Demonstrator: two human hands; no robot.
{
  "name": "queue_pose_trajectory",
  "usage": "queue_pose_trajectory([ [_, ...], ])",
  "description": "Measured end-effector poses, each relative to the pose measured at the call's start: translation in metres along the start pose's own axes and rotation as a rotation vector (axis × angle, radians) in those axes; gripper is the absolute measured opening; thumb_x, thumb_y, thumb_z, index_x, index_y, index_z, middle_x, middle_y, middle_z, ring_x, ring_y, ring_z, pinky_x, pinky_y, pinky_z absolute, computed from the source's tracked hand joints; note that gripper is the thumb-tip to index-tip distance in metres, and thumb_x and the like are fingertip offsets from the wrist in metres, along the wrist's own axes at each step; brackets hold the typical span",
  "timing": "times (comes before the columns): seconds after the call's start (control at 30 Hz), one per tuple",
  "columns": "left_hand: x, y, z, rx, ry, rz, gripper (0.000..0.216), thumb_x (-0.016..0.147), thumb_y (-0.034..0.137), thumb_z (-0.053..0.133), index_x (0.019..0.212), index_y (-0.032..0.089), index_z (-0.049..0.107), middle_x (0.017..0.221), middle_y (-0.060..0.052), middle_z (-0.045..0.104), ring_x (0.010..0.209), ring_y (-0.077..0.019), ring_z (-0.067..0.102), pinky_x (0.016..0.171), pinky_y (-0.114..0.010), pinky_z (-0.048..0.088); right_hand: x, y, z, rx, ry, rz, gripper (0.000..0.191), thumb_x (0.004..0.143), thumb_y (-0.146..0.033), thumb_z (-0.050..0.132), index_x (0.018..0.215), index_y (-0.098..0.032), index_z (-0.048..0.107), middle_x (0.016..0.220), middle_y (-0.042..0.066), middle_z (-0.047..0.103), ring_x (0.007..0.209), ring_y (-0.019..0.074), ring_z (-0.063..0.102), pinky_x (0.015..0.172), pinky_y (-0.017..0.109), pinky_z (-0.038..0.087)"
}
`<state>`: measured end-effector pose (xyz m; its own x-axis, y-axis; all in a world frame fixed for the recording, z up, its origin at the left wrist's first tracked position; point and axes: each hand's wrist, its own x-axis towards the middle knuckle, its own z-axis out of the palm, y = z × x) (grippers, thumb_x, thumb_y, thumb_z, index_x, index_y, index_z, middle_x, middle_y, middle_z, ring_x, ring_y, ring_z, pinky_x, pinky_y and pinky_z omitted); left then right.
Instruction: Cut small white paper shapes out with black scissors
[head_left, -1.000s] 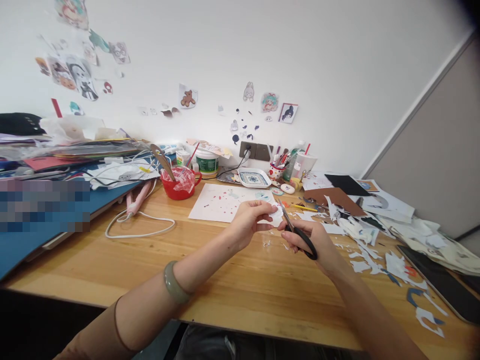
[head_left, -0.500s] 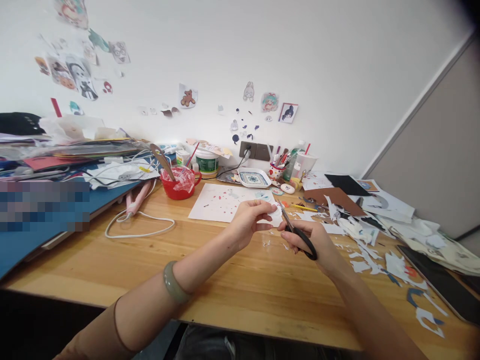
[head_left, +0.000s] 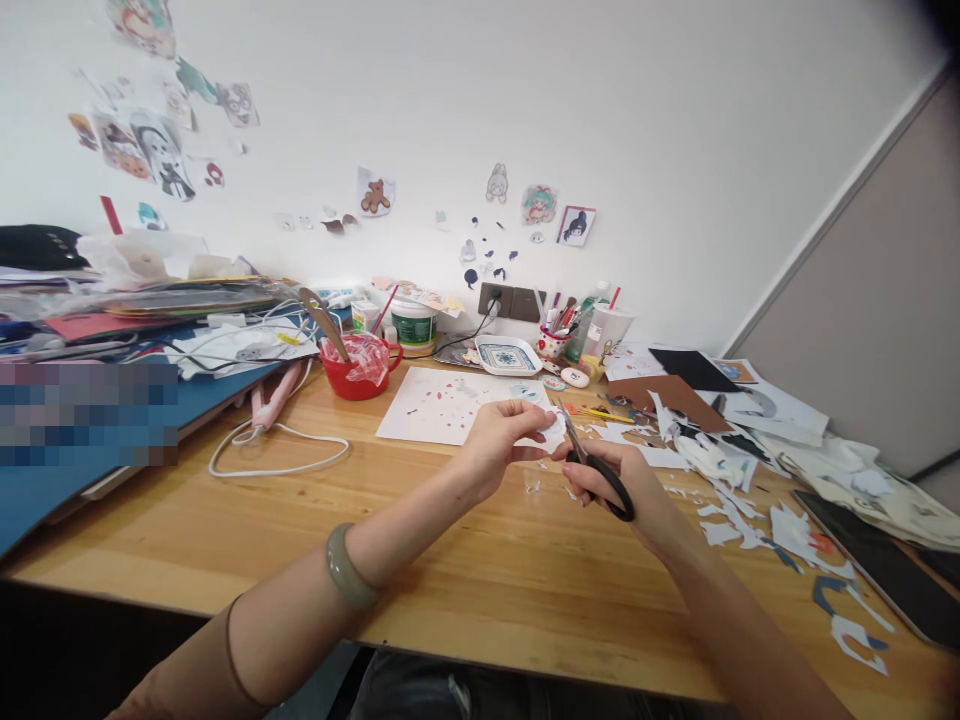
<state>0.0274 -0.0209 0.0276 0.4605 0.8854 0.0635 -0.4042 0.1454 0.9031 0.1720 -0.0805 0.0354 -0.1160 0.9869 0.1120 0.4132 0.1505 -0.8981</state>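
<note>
My left hand (head_left: 501, 440) pinches a small piece of white paper (head_left: 553, 436) above the wooden table. In my right hand (head_left: 611, 475) is a pair of scissors (head_left: 616, 490) with black handles, its blades pointing up and away beside the paper's right edge. Whether the blades touch the paper I cannot tell. Behind my left hand lies a white sheet (head_left: 420, 405) with small red and blue-green cut pieces on it. Tiny white paper scraps (head_left: 534, 489) are on the table just below my hands.
A red cup (head_left: 356, 375) with plastic wrap, a patterned square dish (head_left: 508, 356) and a dotted pen cup (head_left: 553, 342) stand along the back. Paper offcuts (head_left: 739, 510) and a dark tablet-like slab (head_left: 877, 560) lie at right. A pink corded tool (head_left: 274, 395) lies at left.
Almost everything stays in place. The white paper has turned slightly in my left fingers, and the scissors have shifted a little beside it.
</note>
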Motion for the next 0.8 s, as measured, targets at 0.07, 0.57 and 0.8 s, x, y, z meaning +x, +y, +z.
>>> queue_pose_trajectory([
  [0.07,-0.0004,-0.0003,0.0007,0.007,-0.002,-0.002,0.022,0.055,0.030,0.067,0.060,0.012,0.055,0.063,0.001,0.048,0.058,-0.0070,0.045,0.050,-0.019,0.041,-0.0002,-0.0021,0.0007,-0.016,-0.001,0.014,0.021,0.070,-0.033,0.054,0.079,-0.014,0.056,0.052,-0.003,0.047,0.043,0.0074,0.041,0.039,0.019,0.034],
  [0.57,-0.0022,-0.0013,0.0025,0.026,-0.024,-0.017,0.019,0.057,0.026,0.065,0.059,0.012,0.052,0.061,0.000,0.048,0.057,-0.0072,0.046,0.052,-0.020,0.043,-0.0007,-0.0070,0.0002,-0.070,-0.014,-0.046,0.015,0.071,-0.031,0.051,0.066,-0.016,0.050,0.052,-0.004,0.045,0.045,0.0081,0.041,0.042,0.020,0.034],
  [0.8,-0.0010,-0.0005,0.0009,0.044,-0.024,-0.031,0.019,0.055,0.026,0.066,0.058,0.012,0.053,0.061,0.000,0.048,0.056,-0.0067,0.044,0.052,-0.020,0.042,0.0007,-0.0053,-0.0024,-0.032,-0.045,-0.046,0.014,0.070,-0.030,0.053,0.068,-0.016,0.052,0.053,-0.004,0.044,0.049,0.0084,0.042,0.047,0.021,0.039],
])
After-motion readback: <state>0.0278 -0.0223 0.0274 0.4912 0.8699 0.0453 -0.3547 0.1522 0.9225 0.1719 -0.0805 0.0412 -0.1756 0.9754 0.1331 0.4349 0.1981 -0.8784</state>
